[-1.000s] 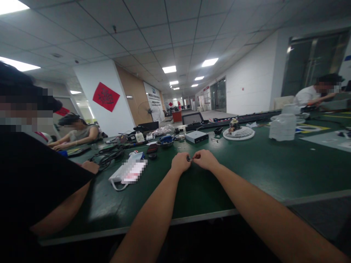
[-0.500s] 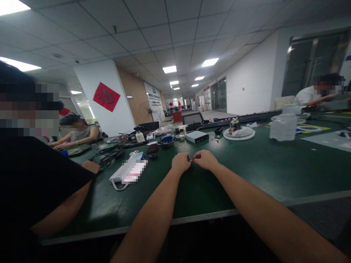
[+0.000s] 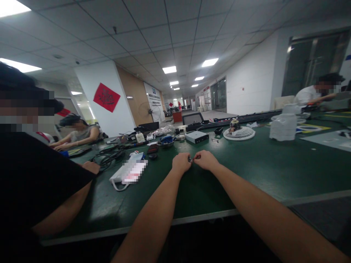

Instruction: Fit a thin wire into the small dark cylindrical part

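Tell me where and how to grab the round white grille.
Probably by the near rim of the round white grille, from where the right hand is: its edge lies low, while a bulky part stands on its middle, hampering a grasp from above.

Your view is dim, lit by white ceiling panels (image 3: pixel 210 62); the one at your upper left burns out. Pale glare lies on the bench (image 3: pixel 255 171), while the black sleeve (image 3: pixel 46 175) sinks into darkness. Between your left hand (image 3: pixel 181 162) and right hand (image 3: pixel 206 160), detail is soft. Your wide view stretches toward its edges; blocky pixels mask patches.
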`<action>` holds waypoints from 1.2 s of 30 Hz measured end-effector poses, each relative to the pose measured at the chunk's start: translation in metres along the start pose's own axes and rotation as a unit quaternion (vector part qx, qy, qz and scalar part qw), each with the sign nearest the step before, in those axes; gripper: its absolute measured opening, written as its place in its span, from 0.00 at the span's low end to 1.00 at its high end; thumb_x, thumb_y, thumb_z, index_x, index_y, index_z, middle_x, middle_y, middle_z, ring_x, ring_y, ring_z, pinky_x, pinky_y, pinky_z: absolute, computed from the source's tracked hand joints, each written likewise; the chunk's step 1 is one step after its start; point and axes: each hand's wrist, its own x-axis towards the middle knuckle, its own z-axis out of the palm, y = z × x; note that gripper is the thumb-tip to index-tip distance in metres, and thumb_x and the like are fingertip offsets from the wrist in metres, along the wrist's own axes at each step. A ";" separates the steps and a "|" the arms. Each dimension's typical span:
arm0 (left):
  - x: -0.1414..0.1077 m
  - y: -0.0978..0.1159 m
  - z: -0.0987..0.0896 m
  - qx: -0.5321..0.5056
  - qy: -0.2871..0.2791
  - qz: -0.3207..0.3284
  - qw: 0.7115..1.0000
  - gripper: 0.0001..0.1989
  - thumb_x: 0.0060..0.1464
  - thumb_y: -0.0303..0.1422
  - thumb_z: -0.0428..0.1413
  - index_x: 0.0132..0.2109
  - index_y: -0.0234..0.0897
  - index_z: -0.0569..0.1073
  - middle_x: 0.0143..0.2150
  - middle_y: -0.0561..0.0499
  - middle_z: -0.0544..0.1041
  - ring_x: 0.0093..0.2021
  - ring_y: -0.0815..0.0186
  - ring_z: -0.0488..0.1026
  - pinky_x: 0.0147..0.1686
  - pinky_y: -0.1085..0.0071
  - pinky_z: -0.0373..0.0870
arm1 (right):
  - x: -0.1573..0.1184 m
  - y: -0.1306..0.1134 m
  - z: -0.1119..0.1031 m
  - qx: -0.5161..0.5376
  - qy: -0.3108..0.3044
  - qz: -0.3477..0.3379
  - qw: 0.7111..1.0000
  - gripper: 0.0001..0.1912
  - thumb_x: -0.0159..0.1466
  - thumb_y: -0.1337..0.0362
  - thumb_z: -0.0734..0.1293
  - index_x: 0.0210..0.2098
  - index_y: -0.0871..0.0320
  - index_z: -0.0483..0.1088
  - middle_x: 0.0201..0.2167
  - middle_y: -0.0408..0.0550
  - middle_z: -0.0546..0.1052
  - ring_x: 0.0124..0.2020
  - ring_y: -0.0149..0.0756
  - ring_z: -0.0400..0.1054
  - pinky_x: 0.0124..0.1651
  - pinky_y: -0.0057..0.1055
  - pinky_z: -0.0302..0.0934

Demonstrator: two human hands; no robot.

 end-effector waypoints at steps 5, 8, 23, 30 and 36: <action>-0.002 -0.003 -0.002 0.003 0.000 -0.005 1.000 0.11 0.56 0.41 0.57 0.42 0.43 0.78 0.44 0.46 0.80 0.46 0.58 0.77 0.44 0.68 0.72 | -0.001 0.000 0.001 0.017 -0.033 -0.031 0.999 0.07 0.56 0.64 0.70 0.32 0.54 0.81 0.31 0.45 0.81 0.35 0.36 0.74 0.39 0.27 0.62; -0.002 -0.004 -0.001 0.001 0.000 -0.005 1.000 0.10 0.56 0.39 0.57 0.43 0.44 0.78 0.43 0.46 0.80 0.46 0.58 0.77 0.44 0.68 0.71 | -0.001 -0.001 0.001 0.036 -0.044 -0.045 0.997 0.09 0.59 0.63 0.68 0.35 0.53 0.81 0.33 0.42 0.82 0.35 0.33 0.74 0.37 0.24 0.62; 0.002 -0.007 0.004 -0.003 0.007 0.005 1.000 0.10 0.55 0.39 0.56 0.43 0.45 0.79 0.42 0.46 0.81 0.45 0.57 0.78 0.43 0.66 0.72 | -0.001 -0.002 0.001 0.037 -0.031 -0.031 0.998 0.09 0.59 0.61 0.68 0.36 0.54 0.81 0.34 0.44 0.81 0.36 0.34 0.73 0.37 0.25 0.62; 0.002 -0.003 0.005 -0.005 0.003 0.008 1.000 0.11 0.55 0.41 0.56 0.42 0.44 0.79 0.43 0.46 0.81 0.45 0.58 0.77 0.45 0.67 0.72 | 0.003 0.005 0.003 0.022 -0.024 -0.001 0.999 0.08 0.57 0.61 0.70 0.32 0.55 0.81 0.31 0.46 0.80 0.33 0.36 0.72 0.37 0.28 0.62; 0.001 -0.004 0.001 -0.009 -0.001 0.016 1.000 0.10 0.54 0.37 0.56 0.42 0.45 0.79 0.42 0.47 0.81 0.45 0.58 0.77 0.44 0.68 0.72 | 0.003 0.005 0.004 0.052 -0.056 -0.028 0.997 0.08 0.59 0.59 0.69 0.33 0.55 0.80 0.29 0.42 0.80 0.33 0.32 0.73 0.34 0.24 0.61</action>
